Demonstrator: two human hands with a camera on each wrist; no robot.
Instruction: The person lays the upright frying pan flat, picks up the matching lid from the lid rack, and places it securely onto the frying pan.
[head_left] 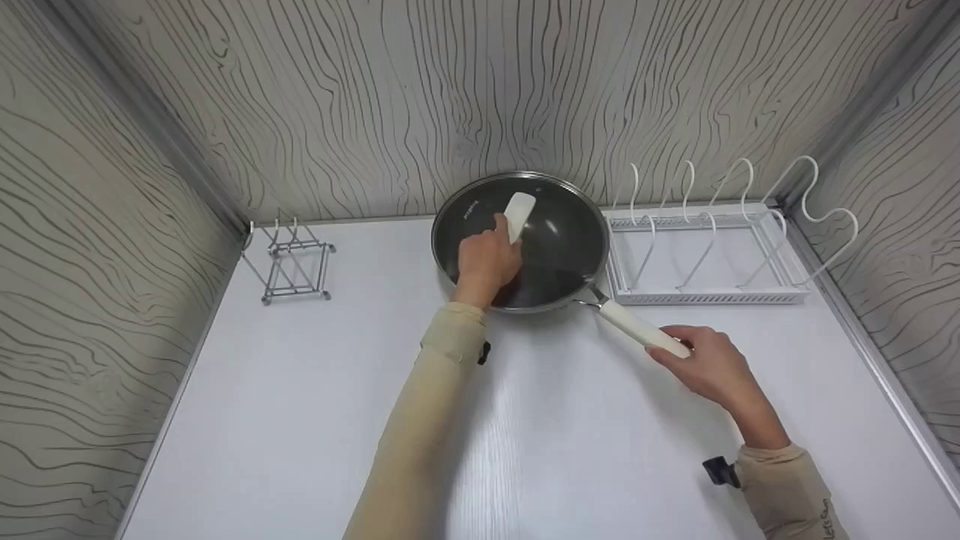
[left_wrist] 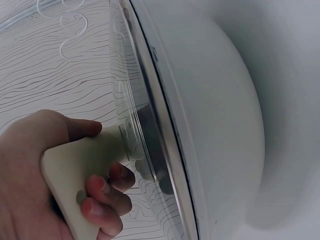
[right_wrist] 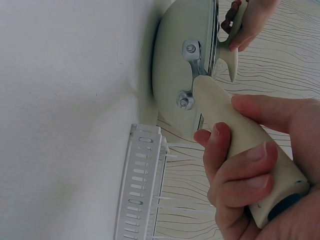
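A cream-coloured frying pan (left_wrist: 215, 115) with a glass lid (head_left: 559, 259) on top stands at the back middle of the white table. My left hand (head_left: 487, 259) grips the lid's cream knob (left_wrist: 75, 170), fingers curled beneath it in the left wrist view. The lid's metal rim lies along the pan's edge. My right hand (head_left: 709, 364) holds the pan's long cream handle (head_left: 637, 326) near its end, with thumb and fingers wrapped about it. Two metal rivets (right_wrist: 190, 48) join the handle bracket to the pan's side in the right wrist view.
Right beside the pan is a white wire rack (head_left: 705, 298) with tall curved prongs. A small grey wire stand (head_left: 296, 290) sits at the back left. Wood-patterned panels (head_left: 337, 97) enclose the white table (head_left: 285, 420) at the back and both sides.
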